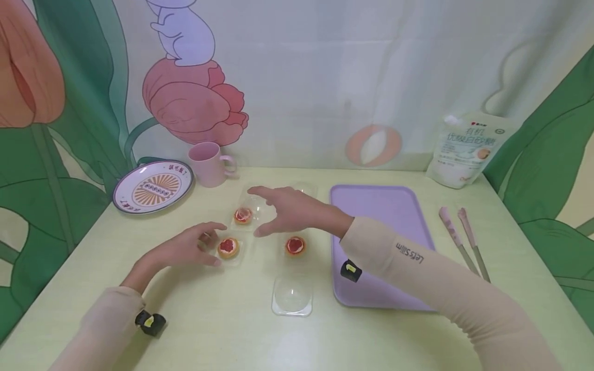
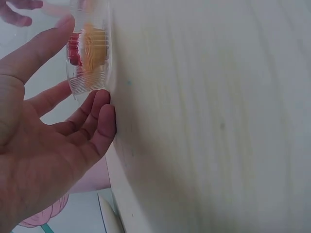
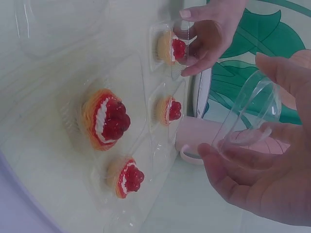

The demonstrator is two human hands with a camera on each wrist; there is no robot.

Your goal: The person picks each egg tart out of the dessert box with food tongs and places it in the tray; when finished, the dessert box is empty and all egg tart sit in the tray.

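Observation:
My right hand [image 1: 297, 208] holds a clear domed plastic lid [image 3: 250, 111] between thumb and fingers, raised above the table in the right wrist view. On the left, my left hand [image 1: 185, 248] curves beside a clear plastic box [image 2: 87, 85], thumb and index finger around its near side. Inside this box is a tart [image 1: 228, 248] with white cream and red topping. A second tart [image 1: 243, 215] lies just beyond it. Another tart [image 1: 295, 246] stands nearer the tray, with a clear lid part [image 1: 292, 296] in front. A further tart [image 3: 127, 177] is behind my right hand.
A purple tray [image 1: 378, 206] lies to the right under my right forearm. Two pink-handled utensils [image 1: 457, 234] and a white pouch [image 1: 464, 152] are farther right. A patterned plate [image 1: 134, 180] and a pink mug [image 1: 209, 167] stand at the back left, before a printed curtain.

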